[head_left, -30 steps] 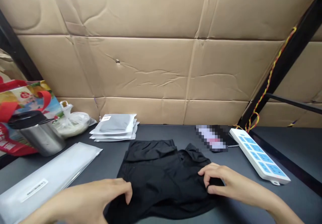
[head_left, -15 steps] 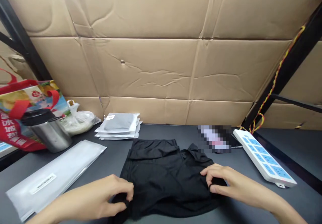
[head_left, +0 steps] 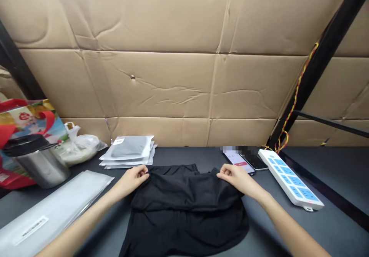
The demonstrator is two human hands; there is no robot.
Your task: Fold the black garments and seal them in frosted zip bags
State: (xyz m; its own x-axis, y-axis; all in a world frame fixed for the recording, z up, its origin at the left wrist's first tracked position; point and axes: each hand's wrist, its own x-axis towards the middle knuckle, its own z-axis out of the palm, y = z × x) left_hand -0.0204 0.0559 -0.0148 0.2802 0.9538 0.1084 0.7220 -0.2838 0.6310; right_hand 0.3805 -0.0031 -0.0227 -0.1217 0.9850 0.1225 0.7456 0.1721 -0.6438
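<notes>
A black cloth garment (head_left: 187, 195) lies on the dark tabletop in front of me, partly folded over itself, its near edge running out of view at the bottom. At its far left corner my left hand (head_left: 135, 178) pinches the fabric between thumb and fingers. My right hand (head_left: 234, 176) pinches the fabric at the far right in the same way. Between the hands the upper layer hangs slightly slack, with a fold line across the middle. The garment's exact kind is hard to make out.
Frosted packets with dark contents (head_left: 128, 151) are stacked behind. A flat frosted bag (head_left: 54, 211), steel tumbler (head_left: 43, 164), plastic bag (head_left: 80, 145) and colourful tote (head_left: 56, 128) sit left. Phones (head_left: 253, 159) and a power strip (head_left: 291, 180) lie right. A cardboard wall (head_left: 173, 76) stands behind.
Both hands have moved away from me, carrying the garment's near edge over toward its far side, so a layer now lies folded across it. The camera view has shifted slightly.
</notes>
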